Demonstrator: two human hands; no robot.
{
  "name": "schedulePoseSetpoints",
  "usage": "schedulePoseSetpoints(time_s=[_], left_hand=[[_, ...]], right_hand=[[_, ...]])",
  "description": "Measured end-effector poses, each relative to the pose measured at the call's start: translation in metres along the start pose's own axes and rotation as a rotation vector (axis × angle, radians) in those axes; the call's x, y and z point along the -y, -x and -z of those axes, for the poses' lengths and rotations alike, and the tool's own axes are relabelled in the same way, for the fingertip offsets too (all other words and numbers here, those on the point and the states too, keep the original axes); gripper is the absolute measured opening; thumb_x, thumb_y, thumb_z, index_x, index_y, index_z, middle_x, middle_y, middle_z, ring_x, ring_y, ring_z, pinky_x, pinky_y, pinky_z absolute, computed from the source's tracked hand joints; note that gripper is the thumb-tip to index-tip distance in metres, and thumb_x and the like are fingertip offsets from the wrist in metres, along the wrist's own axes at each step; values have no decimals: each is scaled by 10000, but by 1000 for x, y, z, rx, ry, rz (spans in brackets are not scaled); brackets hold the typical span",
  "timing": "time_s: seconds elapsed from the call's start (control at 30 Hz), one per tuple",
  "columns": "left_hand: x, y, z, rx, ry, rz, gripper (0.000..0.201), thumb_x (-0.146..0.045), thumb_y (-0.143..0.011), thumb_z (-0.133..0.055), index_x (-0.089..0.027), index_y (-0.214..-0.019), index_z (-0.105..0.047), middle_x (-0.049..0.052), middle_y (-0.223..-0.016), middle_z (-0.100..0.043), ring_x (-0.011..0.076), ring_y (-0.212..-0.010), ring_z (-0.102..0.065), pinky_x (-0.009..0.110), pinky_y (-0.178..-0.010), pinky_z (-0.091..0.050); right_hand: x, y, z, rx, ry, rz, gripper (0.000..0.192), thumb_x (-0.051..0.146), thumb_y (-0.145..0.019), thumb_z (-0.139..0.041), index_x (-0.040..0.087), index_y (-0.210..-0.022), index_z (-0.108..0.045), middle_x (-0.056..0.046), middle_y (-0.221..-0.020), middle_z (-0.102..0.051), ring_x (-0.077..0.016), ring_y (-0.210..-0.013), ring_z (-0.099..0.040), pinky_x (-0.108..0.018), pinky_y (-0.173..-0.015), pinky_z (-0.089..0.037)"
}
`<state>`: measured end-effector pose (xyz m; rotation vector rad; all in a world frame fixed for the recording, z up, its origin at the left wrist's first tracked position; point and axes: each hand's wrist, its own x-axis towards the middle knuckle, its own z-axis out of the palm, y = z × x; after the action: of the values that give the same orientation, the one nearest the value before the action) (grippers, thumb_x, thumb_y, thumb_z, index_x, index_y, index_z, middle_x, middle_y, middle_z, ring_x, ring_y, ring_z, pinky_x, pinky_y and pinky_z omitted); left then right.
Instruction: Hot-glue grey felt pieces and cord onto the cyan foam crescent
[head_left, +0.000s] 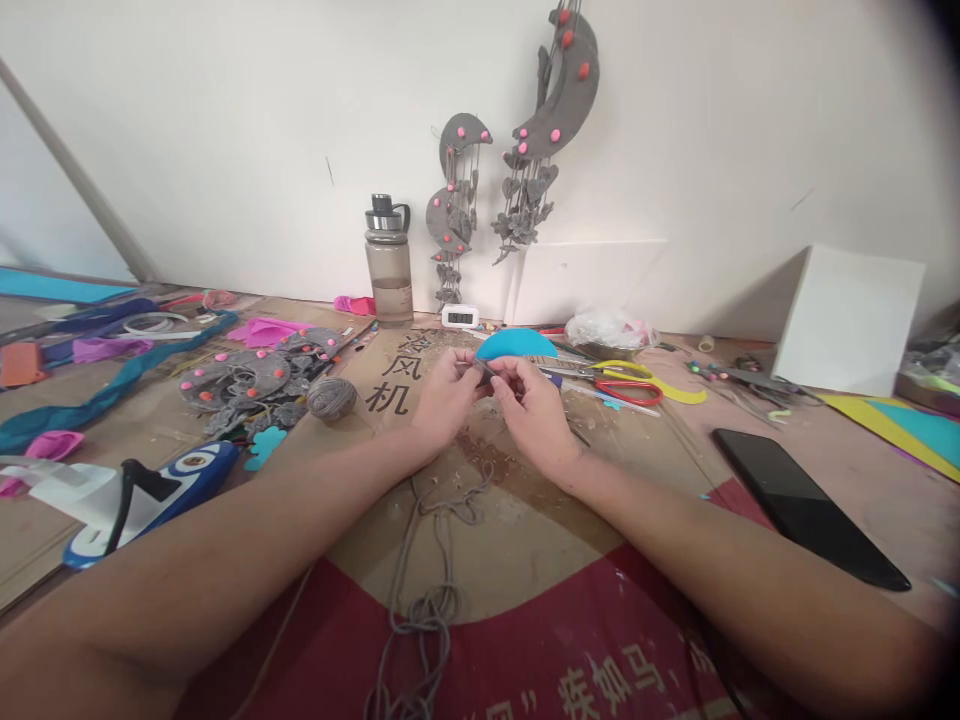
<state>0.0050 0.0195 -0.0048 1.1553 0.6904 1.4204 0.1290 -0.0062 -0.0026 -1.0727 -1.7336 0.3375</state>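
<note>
Both hands meet over the middle of a cardboard sheet [510,560]. My left hand [448,398] is closed, its thumb and fingers pinching a small grey piece [484,372]. From the other side my right hand [531,408] pinches the same piece; the fingers cover most of it, so its exact kind is hidden. Loose grey yarn [420,620] trails in tangled strands below the hands. A ball of grey yarn [332,398] rests to the left of my left hand. Just behind the fingers lies a blue half-round sheet [517,344].
Scissors [626,385] with red and yellow handles lie right of the hands. A blue-and-white glue gun [157,500] is at left, a phone [802,505] at right. Behind stand a water bottle [389,270] and small clock [460,317]. Grey moon hangings [577,90] hang on the wall.
</note>
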Motion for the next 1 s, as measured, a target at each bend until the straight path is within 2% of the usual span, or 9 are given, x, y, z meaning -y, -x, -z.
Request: schedulePoseSetpoints(time_s=[0.17,0.33,0.53,0.7,0.8,0.9,1.0], left_hand=[[-1,-2,1,-9,63,33,151,-192,-717,-643,-146,-824,-547,19,-812,-637,118,-743,-631,337,-811,-543],[-3,-2,2,-7,100,57,199,-239,-675,-703,-140,-750,-547,-4,-713,-602,110,-682,-608,312,-757,-544],[-4,-5,5,-37,96,71,200,-248,-700,-697,-148,-713,-525,-9,-656,-591,115,-654,-612,331,-762,-550],[-6,-11,13,-94,93,38,161,-243,-741,-662,-146,-716,-535,40,-742,-663,145,-747,-656,363,-814,-551],[-6,-14,17,-77,67,13,160,-243,-752,-663,-145,-737,-537,53,-752,-681,155,-750,-671,381,-827,-551],[-5,-14,17,-47,57,15,167,-245,-762,-667,-146,-750,-534,54,-739,-686,160,-739,-684,379,-816,-556],[-6,-12,16,39,61,39,191,-272,-772,-679,-139,-760,-543,66,-747,-695,163,-734,-695,365,-804,-559]], right_hand=[[-4,-1,0,19,63,43,207,198,-876,-461,179,-1023,-606,-65,-958,-635,-184,-875,-564,-337,-831,-451],[-7,0,-1,34,111,71,235,174,-868,-452,183,-1051,-599,-78,-1004,-634,-194,-915,-563,-355,-864,-449],[-6,1,-1,53,102,63,232,205,-871,-468,181,-1069,-588,-86,-1032,-634,-202,-940,-568,-372,-884,-449],[1,1,4,63,66,42,173,246,-899,-454,206,-997,-591,-69,-1045,-642,-200,-977,-565,-364,-885,-446],[10,-3,14,-66,170,69,176,288,-902,-466,204,-1012,-574,-84,-1071,-613,-226,-1022,-520,-395,-922,-419],[16,-11,26,-252,308,65,309,352,-879,-508,163,-1122,-542,-138,-1181,-555,-270,-1112,-462,-460,-992,-358],[14,-21,36,-286,306,-26,459,424,-850,-540,135,-1206,-525,-156,-1195,-560,-285,-1102,-481,-483,-984,-354]])
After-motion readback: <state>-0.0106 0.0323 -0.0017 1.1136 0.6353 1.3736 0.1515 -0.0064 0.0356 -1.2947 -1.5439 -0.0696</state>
